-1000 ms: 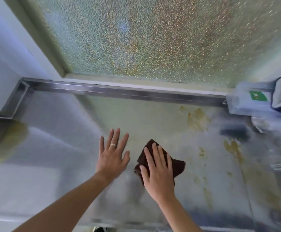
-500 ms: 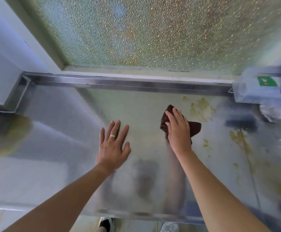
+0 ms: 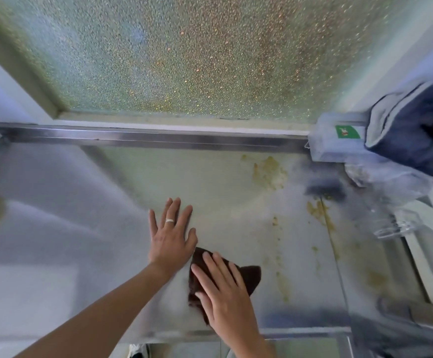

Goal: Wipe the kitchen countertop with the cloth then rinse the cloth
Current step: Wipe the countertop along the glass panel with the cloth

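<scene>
The right hand point(image 3: 225, 293) presses flat on the brown cloth point(image 3: 249, 276), grasping nothing; the left hand point(image 3: 171, 239), spread open, touches the cloth's far-left edge on the countertop point(image 3: 223, 189).

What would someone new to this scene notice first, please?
The right hand presses a dark cloth flat on the counter near its front edge, with the left hand spread beside it. Yellowish stains mark the counter farther back and right, below a pebbled window.
</scene>
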Demonstrator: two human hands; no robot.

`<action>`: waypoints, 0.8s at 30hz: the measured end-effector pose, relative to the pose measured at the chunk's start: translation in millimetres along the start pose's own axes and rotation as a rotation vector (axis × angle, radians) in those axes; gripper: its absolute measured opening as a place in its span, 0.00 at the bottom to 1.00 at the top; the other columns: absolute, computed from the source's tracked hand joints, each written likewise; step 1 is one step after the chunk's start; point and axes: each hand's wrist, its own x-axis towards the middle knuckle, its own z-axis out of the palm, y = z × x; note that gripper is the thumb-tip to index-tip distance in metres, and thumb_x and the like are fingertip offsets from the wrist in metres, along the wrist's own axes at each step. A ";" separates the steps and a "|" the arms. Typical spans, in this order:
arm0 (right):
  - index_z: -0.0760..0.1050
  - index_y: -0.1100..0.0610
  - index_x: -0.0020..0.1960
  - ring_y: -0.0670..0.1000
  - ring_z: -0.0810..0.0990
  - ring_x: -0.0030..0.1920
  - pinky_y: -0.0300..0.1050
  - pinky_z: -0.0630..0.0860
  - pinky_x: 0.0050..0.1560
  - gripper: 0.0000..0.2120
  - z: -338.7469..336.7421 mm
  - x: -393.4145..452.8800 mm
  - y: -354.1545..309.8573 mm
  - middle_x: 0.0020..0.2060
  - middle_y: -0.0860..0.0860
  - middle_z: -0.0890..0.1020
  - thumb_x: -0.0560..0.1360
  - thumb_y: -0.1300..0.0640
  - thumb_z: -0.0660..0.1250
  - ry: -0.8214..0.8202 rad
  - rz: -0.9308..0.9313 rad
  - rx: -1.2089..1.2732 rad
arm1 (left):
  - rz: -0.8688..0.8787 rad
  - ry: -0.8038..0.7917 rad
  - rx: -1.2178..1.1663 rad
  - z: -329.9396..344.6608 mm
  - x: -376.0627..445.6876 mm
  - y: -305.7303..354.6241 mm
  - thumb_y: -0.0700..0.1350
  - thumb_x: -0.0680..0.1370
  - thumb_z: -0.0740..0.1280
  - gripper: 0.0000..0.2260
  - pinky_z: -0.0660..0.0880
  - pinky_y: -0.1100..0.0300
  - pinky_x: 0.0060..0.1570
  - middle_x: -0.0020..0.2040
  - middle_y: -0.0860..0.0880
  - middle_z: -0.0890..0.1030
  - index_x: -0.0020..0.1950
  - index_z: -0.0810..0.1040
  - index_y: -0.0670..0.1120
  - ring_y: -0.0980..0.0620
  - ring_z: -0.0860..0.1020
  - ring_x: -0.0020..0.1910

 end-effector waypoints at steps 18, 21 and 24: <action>0.72 0.52 0.73 0.54 0.67 0.77 0.55 0.65 0.75 0.19 -27.3 107.0 155.1 0.76 0.52 0.71 0.84 0.53 0.57 0.208 0.226 0.075 | -0.020 0.071 0.025 4.0 0.4 3.7 0.55 0.76 0.59 0.26 0.48 0.37 0.78 0.78 0.45 0.66 0.74 0.69 0.51 0.46 0.55 0.81; 0.75 0.57 0.71 0.56 0.75 0.71 0.54 0.70 0.73 0.17 -42.2 101.8 148.5 0.71 0.55 0.77 0.85 0.56 0.58 0.339 0.343 0.371 | -0.013 0.082 0.007 5.1 -0.2 3.0 0.55 0.76 0.58 0.26 0.49 0.37 0.78 0.77 0.45 0.66 0.73 0.69 0.51 0.46 0.56 0.81; 0.73 0.57 0.73 0.52 0.75 0.71 0.47 0.69 0.74 0.17 -62.0 78.4 119.6 0.72 0.54 0.75 0.85 0.58 0.60 0.356 0.366 0.442 | -0.013 0.079 -0.013 3.8 -1.5 3.3 0.54 0.76 0.59 0.25 0.48 0.38 0.79 0.77 0.45 0.66 0.73 0.69 0.51 0.46 0.56 0.80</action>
